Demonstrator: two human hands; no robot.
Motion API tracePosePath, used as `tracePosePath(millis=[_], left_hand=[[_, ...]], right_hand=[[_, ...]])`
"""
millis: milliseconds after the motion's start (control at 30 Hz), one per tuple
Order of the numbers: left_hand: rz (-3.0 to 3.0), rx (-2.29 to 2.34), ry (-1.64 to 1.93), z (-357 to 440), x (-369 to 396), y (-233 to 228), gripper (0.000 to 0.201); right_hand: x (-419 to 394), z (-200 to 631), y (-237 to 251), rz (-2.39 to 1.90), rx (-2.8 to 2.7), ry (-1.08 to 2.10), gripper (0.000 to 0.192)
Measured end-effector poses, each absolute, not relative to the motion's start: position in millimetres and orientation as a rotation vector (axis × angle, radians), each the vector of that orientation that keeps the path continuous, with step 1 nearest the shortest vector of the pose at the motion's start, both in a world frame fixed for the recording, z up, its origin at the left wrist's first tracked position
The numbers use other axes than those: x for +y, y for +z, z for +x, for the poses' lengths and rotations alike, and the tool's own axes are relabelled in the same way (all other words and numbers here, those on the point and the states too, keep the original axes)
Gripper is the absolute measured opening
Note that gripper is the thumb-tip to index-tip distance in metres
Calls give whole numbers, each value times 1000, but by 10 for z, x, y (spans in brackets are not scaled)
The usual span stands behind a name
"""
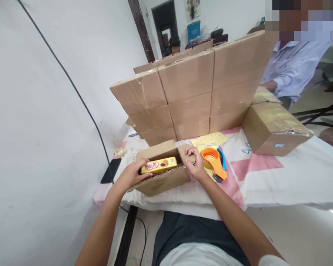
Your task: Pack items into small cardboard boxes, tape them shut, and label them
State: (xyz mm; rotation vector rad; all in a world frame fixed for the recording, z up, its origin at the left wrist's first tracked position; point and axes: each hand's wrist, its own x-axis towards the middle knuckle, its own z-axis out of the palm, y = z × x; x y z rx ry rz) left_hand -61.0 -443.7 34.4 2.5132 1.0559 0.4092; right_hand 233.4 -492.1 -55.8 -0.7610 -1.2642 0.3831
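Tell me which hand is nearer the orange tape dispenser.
Right. The right hand grips the open box's flap beside the orange tape dispenser; the left hand holds the yellow packet farther off.

A wall of stacked brown cardboard boxes (183, 92) blocks the back; the orange plastic tape dispenser (213, 159) crowds the right; the white-pink tablecloth (288, 173) beyond it lies free.

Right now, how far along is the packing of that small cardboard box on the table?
Done: a wall of sealed cartons is stacked behind, and another taped carton sits to the right. In hand: the left hand holds a yellow biscuit pack over the open box, while the right hand holds back a flap. Left: the open box is not yet closed or taped; the orange tape dispenser lies untouched beside it.
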Motion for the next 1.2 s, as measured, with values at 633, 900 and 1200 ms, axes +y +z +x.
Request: tracePosePath(millis=[633,900,1200], left_hand=[[2961,711,-186,-590,-4083,546,36],[2970,712,46,-757,-4233,440,41],[3358,478,66,-689,-4425,851,51]], right_hand=[[-4945,2319,-583,-822,-1225,377,15],[-4974,2369,-631,-814,-1314,315,14],[-5032,2292,-538,-773,-1325,162,9]])
